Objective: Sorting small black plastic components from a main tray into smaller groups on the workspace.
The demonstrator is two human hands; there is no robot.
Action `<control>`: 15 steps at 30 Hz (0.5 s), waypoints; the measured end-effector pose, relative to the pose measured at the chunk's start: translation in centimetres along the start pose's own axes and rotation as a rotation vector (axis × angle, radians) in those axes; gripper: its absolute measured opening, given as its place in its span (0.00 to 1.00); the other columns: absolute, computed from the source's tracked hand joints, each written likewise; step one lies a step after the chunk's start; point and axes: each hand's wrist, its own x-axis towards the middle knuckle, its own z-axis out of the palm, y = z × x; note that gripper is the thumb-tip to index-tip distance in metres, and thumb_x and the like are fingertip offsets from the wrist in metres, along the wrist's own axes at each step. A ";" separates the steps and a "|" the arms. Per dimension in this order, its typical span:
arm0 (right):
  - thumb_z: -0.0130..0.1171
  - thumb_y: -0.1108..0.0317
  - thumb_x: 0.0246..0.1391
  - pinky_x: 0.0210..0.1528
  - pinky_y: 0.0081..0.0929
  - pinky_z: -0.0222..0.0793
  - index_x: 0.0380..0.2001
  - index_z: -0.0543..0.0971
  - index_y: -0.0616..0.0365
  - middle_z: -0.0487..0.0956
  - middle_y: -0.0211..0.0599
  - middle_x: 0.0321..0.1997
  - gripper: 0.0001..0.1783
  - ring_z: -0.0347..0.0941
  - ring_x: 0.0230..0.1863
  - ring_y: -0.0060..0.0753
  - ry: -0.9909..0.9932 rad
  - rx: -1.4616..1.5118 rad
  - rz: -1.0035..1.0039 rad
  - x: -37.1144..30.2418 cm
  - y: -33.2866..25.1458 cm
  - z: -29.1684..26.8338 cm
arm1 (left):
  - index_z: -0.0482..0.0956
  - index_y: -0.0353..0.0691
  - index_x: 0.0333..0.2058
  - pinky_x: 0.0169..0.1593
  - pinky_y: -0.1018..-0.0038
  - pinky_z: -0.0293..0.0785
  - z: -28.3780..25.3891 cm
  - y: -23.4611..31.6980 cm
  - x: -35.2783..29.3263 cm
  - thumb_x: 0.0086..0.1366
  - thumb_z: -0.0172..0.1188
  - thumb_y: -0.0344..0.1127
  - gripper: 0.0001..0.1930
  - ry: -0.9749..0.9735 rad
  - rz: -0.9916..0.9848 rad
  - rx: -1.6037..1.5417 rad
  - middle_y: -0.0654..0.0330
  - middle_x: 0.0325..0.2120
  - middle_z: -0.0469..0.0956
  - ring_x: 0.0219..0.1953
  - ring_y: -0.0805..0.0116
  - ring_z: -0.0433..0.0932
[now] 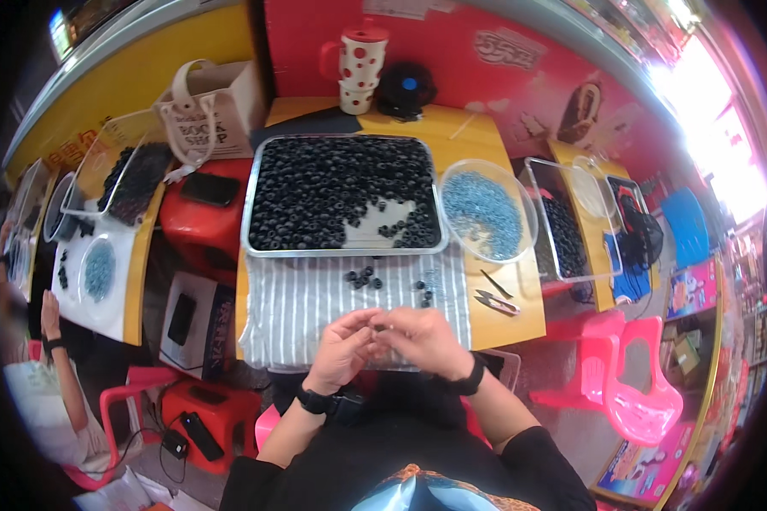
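cloth [294,294], striped, beneath left hand [341,347] and right hand [428,337], both in a pinch on something tiny [382,327], kind unclear

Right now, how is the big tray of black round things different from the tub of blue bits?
The metal tray is rectangular, but the clear tub is round. The metal tray is bigger than the clear tub. The metal tray holds black beads; the clear tub holds tinier blue pieces. Both are on the same wooden table.

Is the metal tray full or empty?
Mostly full: black beads cover most of the tray, leaving a bare patch near its front edge.
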 end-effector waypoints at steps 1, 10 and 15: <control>0.59 0.71 0.50 0.31 0.33 0.73 0.42 0.80 0.54 0.81 0.44 0.33 0.14 0.78 0.31 0.45 0.007 -0.096 -0.021 -0.6 -0.3 0.4 | 0.75 0.31 0.46 0.37 0.76 0.78 -0.3 0.0 0.1 0.65 0.58 0.28 0.12 -0.033 -0.011 0.032 0.56 0.36 0.80 0.33 0.68 0.80; 0.61 0.75 0.48 0.31 0.33 0.69 0.33 0.79 0.61 0.77 0.44 0.27 0.07 0.75 0.28 0.44 0.397 0.005 0.198 -3.1 2.6 -2.0 | 0.76 0.30 0.46 0.37 0.76 0.77 -2.3 -0.5 0.3 0.62 0.61 0.25 0.14 -0.219 0.047 0.037 0.54 0.37 0.78 0.34 0.68 0.79; 0.60 0.72 0.47 0.32 0.40 0.68 0.32 0.80 0.60 0.76 0.45 0.28 0.07 0.75 0.31 0.50 0.343 -0.394 0.291 -3.4 5.6 -4.2 | 0.76 0.30 0.46 0.39 0.77 0.76 -2.0 -0.4 0.5 0.62 0.61 0.26 0.13 -0.183 0.035 0.052 0.53 0.40 0.78 0.36 0.67 0.79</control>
